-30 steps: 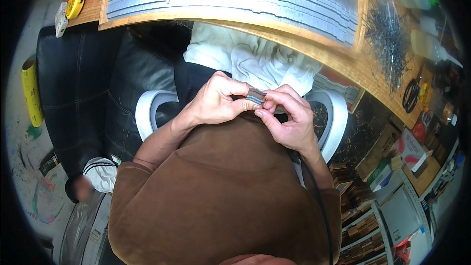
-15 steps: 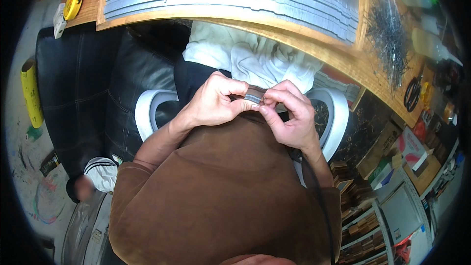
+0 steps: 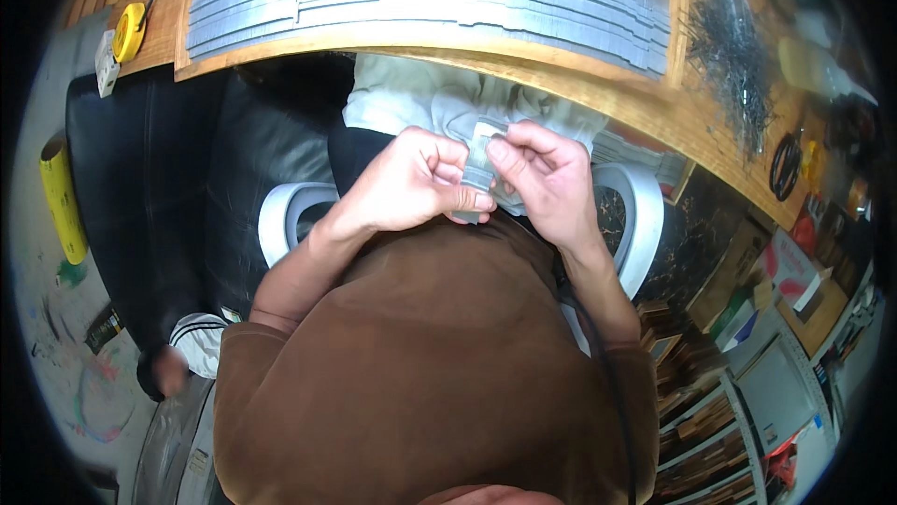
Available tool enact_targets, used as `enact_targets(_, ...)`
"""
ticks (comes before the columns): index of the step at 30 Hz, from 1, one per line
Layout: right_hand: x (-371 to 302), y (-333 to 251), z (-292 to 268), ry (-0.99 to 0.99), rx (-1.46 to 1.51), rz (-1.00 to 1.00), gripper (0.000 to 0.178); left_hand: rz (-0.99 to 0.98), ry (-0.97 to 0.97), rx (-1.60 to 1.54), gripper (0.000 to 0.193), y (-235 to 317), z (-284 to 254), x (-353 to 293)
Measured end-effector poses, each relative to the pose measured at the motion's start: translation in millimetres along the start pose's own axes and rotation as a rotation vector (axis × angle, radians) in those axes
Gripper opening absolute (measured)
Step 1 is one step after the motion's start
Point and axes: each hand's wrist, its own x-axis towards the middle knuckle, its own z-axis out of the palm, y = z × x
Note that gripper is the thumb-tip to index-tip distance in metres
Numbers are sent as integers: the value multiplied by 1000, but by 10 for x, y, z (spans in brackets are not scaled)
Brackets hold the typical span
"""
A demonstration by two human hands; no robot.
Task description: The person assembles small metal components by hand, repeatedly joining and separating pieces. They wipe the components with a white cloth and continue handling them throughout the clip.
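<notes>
Both hands meet in front of my chest, above the lap. A small flat grey piece (image 3: 477,169) with fine lines across it is tilted upright between them. My left hand (image 3: 406,180) is closed on its left and lower side, the thumb lying across its front. With thumb and fingers, my right hand (image 3: 551,178) pinches the upper right part of the piece, where a pale patch shows beside the thumb. Fingers hide the rest of it. Beyond the hands, a white cloth (image 3: 392,94) hangs under the table edge.
On the wooden table (image 3: 635,99) lie long rows of thin grey strips (image 3: 420,10). A tangle of thin dark wire-like pieces (image 3: 733,66) is at the right, a yellow tape measure (image 3: 129,33) at the left. White armrests (image 3: 640,225) flank me; a black sofa (image 3: 140,187) stands left.
The piece has turned from its brown-and-grey striped side to a grey face and now stands more upright. My right hand has moved up along it; the left hand keeps its hold.
</notes>
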Motion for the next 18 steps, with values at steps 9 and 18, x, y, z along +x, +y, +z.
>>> enact_targets(9,268,-74,68,60,22,-27,24,-23,-20,74,17,457,-97,134)
enact_targets(18,295,-90,14,31,52,-20,22,39,4,79,17,426,-38,135)
